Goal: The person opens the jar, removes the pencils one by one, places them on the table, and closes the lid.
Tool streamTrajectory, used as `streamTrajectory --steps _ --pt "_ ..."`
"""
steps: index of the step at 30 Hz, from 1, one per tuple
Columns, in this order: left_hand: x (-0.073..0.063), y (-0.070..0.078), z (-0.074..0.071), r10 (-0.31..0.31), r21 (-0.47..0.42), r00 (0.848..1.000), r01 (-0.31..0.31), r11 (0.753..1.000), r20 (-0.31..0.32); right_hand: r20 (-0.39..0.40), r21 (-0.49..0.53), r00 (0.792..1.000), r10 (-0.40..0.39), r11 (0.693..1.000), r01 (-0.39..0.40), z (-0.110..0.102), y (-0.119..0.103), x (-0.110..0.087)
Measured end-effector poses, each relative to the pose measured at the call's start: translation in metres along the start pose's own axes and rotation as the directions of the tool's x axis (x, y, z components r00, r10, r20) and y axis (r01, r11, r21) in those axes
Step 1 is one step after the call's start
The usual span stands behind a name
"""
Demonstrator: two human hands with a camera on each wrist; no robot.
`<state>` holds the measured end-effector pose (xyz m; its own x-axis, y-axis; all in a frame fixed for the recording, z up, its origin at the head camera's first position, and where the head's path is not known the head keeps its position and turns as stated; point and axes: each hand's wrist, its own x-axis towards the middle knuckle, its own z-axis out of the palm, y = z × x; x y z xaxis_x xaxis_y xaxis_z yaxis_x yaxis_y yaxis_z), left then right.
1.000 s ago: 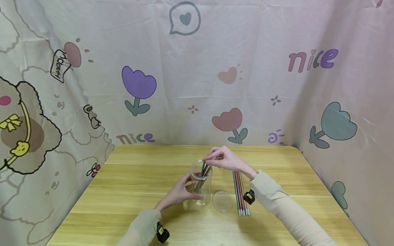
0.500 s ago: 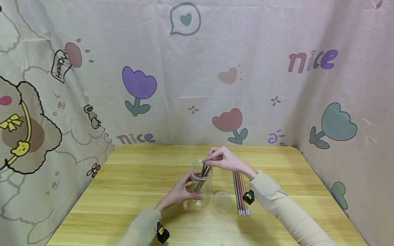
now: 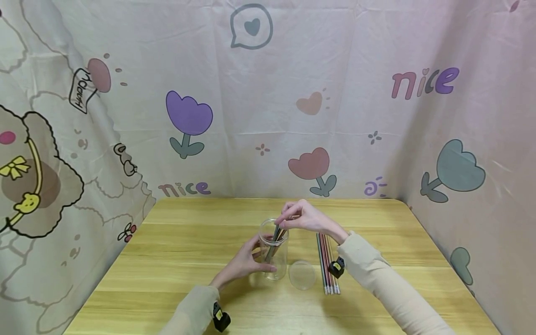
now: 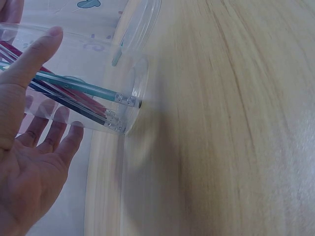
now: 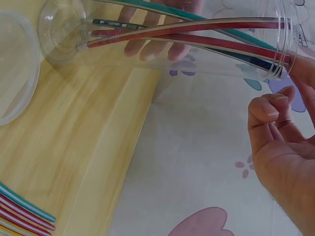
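Note:
A clear, see-through jar (image 3: 281, 271) stands on the wooden table. My left hand (image 3: 244, 261) grips it from the left, thumb in front and fingers behind. Inside, several pencils (image 4: 83, 88) lean against the wall, their metal-banded eraser ends down at the base; teal, red and dark ones show in the left wrist view. Over the jar's mouth, my right hand (image 3: 302, 216) pinches the top of a pencil between thumb and index finger. In the right wrist view its fingertips are right at the jar's rim (image 5: 284, 42), partly cut off by the frame edge.
A round, clear lid (image 3: 302, 274) lies flat just right of the jar. Beyond it, a row of several striped pencils (image 3: 326, 265) lies side by side, eraser ends toward me, partly under the right wrist. A printed cloth (image 3: 251, 116) hangs behind the table (image 3: 176, 260).
My right hand's fingertips have dipped slightly toward the jar's mouth with the pencil. The left hand and the jar keep their place.

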<state>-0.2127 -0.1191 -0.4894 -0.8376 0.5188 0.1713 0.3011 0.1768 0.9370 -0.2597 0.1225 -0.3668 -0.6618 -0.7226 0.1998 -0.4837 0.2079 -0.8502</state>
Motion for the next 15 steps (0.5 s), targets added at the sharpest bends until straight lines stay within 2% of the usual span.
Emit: streamTrajectory --steps 8,15 --pt "-0.0007 0.0000 0.0002 0.003 0.006 1.000 -0.003 1.000 -0.003 0.004 -0.007 0.999 0.038 0.999 -0.038 0.0004 -0.0003 0.0044" --pt "-0.0005 0.0000 0.0002 -0.018 0.005 1.000 0.018 1.000 -0.012 0.034 0.001 0.993 0.112 0.994 -0.112 0.0010 -0.0023 0.0070"
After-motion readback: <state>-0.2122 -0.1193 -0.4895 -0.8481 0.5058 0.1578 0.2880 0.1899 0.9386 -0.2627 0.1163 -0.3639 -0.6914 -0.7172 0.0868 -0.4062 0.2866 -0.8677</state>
